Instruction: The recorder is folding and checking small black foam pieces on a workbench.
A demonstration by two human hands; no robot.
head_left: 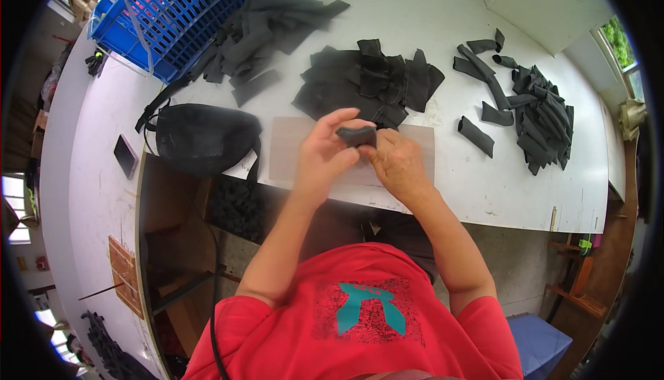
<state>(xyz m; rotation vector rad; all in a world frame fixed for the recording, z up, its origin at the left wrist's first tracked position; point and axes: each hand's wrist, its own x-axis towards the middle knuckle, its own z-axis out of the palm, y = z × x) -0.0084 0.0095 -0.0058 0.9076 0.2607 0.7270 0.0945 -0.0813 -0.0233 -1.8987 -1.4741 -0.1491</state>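
Note:
Above the translucent mat (283, 148), a small dark grey fabric piece (354, 136), folded or tubular, is held between my two hands. My right hand (401, 164) pinches its right end, thumb against the cloth. Around the left end curves my left hand (323, 150), with its thumb below and its fingers above; their exact contact is partly hidden. Just beyond the mat lies a stack of black fabric pieces (370, 79). To the right, loose rolled grey pieces (476, 136) lie beside a heap of similar rolled pieces (545, 120).
A blue plastic crate (162, 23) stands at the far left, with a pile of flat dark grey pieces (259, 34) against it. Nearer are a black bag (205, 138) and a phone (125, 156). The white table's (498, 203) front edge runs before me.

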